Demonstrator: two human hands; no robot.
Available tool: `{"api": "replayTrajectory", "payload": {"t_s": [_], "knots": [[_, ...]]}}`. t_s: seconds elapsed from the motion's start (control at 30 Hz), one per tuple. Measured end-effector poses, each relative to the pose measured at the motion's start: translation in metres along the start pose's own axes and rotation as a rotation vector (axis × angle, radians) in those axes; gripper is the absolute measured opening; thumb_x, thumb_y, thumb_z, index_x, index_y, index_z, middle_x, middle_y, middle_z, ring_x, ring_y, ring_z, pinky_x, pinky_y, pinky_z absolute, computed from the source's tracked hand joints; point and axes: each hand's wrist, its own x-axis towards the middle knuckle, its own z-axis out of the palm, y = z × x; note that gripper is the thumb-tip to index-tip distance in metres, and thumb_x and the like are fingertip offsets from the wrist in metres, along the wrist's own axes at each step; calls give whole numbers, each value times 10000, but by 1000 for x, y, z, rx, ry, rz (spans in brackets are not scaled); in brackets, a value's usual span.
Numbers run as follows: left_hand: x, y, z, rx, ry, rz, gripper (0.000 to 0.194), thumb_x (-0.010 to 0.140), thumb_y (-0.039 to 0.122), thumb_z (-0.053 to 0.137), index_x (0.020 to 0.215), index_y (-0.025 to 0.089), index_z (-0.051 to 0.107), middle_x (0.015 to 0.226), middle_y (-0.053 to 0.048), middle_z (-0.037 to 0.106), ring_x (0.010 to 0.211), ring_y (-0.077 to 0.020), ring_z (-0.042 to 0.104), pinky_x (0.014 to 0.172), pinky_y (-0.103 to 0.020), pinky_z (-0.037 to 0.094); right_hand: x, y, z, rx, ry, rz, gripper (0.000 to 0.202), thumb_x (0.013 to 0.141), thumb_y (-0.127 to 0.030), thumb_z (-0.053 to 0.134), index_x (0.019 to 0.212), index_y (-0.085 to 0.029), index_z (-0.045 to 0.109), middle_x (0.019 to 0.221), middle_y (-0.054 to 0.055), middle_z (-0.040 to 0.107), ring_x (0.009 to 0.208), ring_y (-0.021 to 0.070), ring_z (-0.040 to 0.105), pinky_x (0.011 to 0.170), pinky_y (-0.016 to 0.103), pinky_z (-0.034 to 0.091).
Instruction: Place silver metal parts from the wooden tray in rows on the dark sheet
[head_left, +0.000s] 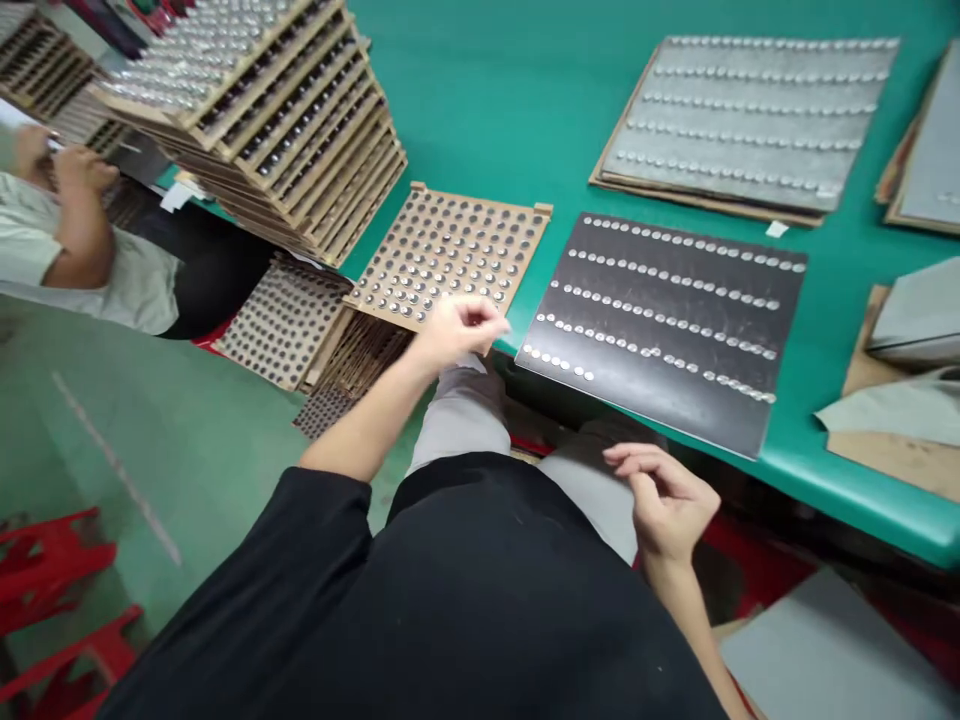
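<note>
My left hand [461,335] hovers at the near edge of a brown tray [529,255] that carries rows of small round metal pieces. Its thumb and fingers are closed in a pinch, and anything between them is too small to make out. To its right lies a dark sheet [660,395] with several rows of small silvery discs [637,317]; the nearest row has a gap in it. My right hand [667,500] is held low over my lap, just off the sheet's near edge. Its fingers are curled in, and whatever they may hold is hidden.
A tall stack of filled wooden trays [300,130] stands at left. Grey sheets with disc rows [750,120] lie at the back right on the green table [495,90]. Another person's arm [82,220] is at far left. Red stools [82,650] stand on the floor.
</note>
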Motion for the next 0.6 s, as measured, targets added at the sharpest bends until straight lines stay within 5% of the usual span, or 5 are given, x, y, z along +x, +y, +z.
{"api": "replayTrajectory", "payload": {"t_s": [0.13, 0.23, 0.4, 0.6], "knots": [[52, -9, -72, 386, 386, 44, 147, 665, 66, 644, 549, 137, 587, 584, -11, 578, 604, -108, 509, 632, -270, 438, -5, 2, -4, 72, -50, 18, 162, 734, -163, 579, 616, -200, 685, 679, 45, 716, 652, 226, 686, 598, 362, 535], [87, -20, -101, 568, 486, 23, 195, 667, 41, 609, 520, 152, 543, 568, -19, 534, 656, -142, 501, 714, -316, 446, -5, 0, 1, 88, -43, 31, 199, 804, -206, 585, 619, -190, 657, 666, 36, 685, 600, 177, 654, 543, 310, 517], [125, -29, -111, 636, 444, 75, 183, 654, 47, 594, 542, 170, 516, 581, -35, 508, 772, -196, 528, 821, -343, 447, -5, -9, 14, 229, 10, 149, 263, 935, -336, 490, 714, -195, 502, 735, 7, 642, 505, 108, 618, 429, 234, 484], [133, -31, -116, 809, 482, -25, 89, 670, 112, 630, 603, 142, 580, 717, -80, 591, 815, -224, 550, 906, -396, 435, -6, -9, 12, 137, -23, 134, 338, 962, -420, 472, 703, -202, 461, 659, -16, 610, 470, 87, 595, 412, 205, 484]]}}
